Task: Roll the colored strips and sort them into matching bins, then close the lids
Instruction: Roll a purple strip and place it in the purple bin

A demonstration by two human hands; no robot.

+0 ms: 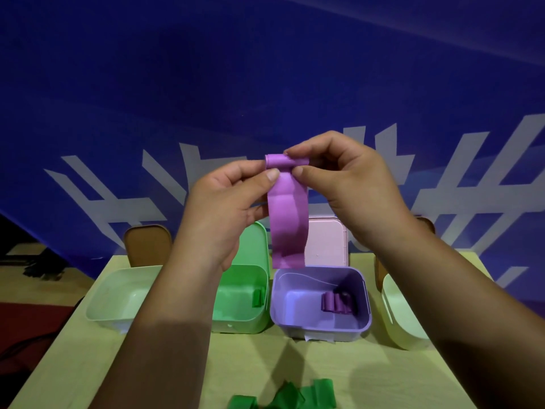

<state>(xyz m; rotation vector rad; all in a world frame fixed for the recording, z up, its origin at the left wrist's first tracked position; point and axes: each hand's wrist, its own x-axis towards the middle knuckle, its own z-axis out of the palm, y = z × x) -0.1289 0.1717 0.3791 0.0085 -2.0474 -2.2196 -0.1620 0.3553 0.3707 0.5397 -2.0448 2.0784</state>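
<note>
In the head view, both hands were raised above the tabletop (pixel 182 376) and shared one purple strip (pixel 287 219). The left hand (pixel 224 199) pinched its upper end between thumb and forefinger, and the right hand (pixel 348 178) pinched the same end from 3 o'clock. That top end was curled into a small tight roll. The rest hung straight down, smooth, matte and slightly wavy, and it was a pinker purple than the purple bin (pixel 321 329) at 6 o'clock from it.

Several rolled purple strips (pixel 336 302) lay inside that bin, whose pink lid (pixel 326 243) stood open behind it. At 9 o'clock from it, touching, sat a green bin (pixel 244 323) with one green roll (pixel 257 298) inside. Loose green strips (pixel 283 397) lay on the tabletop at the 6 o'clock edge.
</note>
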